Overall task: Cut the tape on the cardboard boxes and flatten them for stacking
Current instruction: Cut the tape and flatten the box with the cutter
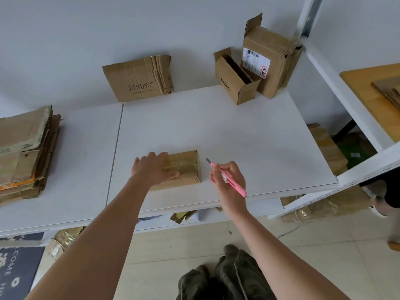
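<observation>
Head view, the only one: small taped cardboard box (pixel 184 169) lies flat near the front edge of the white table (pixel 249 135), glossy tape across its top. Left hand (pixel 154 168) rests palm-down on the box's left half, fingers (pixel 151 156) straight and spread, nothing gripped; looks like it's there to pin the box so it won't slide under the blade. Right hand (pixel 227 176) is just beside the box's right end, not touching it, fingers curled around a pink utility knife (pixel 228 178) held pen-style, short blade out and pointing up-left toward the box's far right corner. That grip suits a shallow scoring cut along the tape seam. My read: cut not started yet, blade is off the cardboard. Risk is the left fingers sitting over the tape line if the cut runs leftward. Stack of flattened cardboard (pixel 26 154) sits at the table's left end, presumably the finished pile. A flattened HUYO box (pixel 138 80) leans on the wall at the back. Back right: an open small box (pixel 234 80) and a taller labelled box (pixel 269 61) with its flap up, likely still to do. More taped cardboard under the table and on the floor to the right; details too unclear to call.
</observation>
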The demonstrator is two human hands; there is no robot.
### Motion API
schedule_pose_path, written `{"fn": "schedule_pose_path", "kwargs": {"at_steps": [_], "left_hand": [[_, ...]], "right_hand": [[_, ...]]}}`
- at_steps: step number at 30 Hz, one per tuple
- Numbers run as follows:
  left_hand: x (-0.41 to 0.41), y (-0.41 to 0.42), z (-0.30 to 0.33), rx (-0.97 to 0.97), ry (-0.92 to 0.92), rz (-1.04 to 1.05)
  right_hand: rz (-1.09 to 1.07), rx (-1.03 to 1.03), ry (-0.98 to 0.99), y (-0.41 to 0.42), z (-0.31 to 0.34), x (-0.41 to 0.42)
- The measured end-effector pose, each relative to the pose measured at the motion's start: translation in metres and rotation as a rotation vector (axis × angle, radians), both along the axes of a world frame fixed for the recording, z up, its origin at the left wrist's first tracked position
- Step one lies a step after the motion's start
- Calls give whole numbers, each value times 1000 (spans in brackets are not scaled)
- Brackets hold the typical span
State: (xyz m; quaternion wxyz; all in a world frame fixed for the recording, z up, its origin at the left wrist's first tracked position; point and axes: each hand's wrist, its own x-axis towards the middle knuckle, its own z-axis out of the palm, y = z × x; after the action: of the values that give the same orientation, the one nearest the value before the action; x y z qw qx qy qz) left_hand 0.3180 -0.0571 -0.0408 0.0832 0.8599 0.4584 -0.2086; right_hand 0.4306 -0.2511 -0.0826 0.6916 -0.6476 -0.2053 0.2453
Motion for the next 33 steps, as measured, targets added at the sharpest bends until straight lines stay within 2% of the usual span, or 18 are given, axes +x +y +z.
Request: {"fn": "schedule_pose_path", "kwargs": {"at_steps": [4,8,13,20,22,24,25,27,29,31,33], "left_hand": [[6,-8,0,134,-52,203],[7,-18,-6,64,-212,435],[13,-26,-9,-133,-566,672],[16,-38,-13,-320,-845,976],[16,-42,-13,-307,-869,1034],[16,-44,-13,-128,-686,881],[14,-43,-14,-24,-566,745],[9,-37,-19,71,-469,470],[4,-30,-23,7,-464,291],[-1,-27,-28,-125,-491,274],[-5,-26,-31,-171,-513,275]], "right_hand": [[-10,-4,105,16,3,-4],[19,-37,141,19,-2,-8],[-73,-25,-1,16,-6,-14],[-293,-46,42,25,-5,-13],[-325,-53,56,29,-5,-18],[-326,-39,94,33,-3,-17],[-323,-34,117,34,-2,-14],[-295,-33,146,39,2,-2],[-220,-42,173,45,4,13],[-146,-48,223,48,2,26],[-87,-41,275,48,-1,37]]}}
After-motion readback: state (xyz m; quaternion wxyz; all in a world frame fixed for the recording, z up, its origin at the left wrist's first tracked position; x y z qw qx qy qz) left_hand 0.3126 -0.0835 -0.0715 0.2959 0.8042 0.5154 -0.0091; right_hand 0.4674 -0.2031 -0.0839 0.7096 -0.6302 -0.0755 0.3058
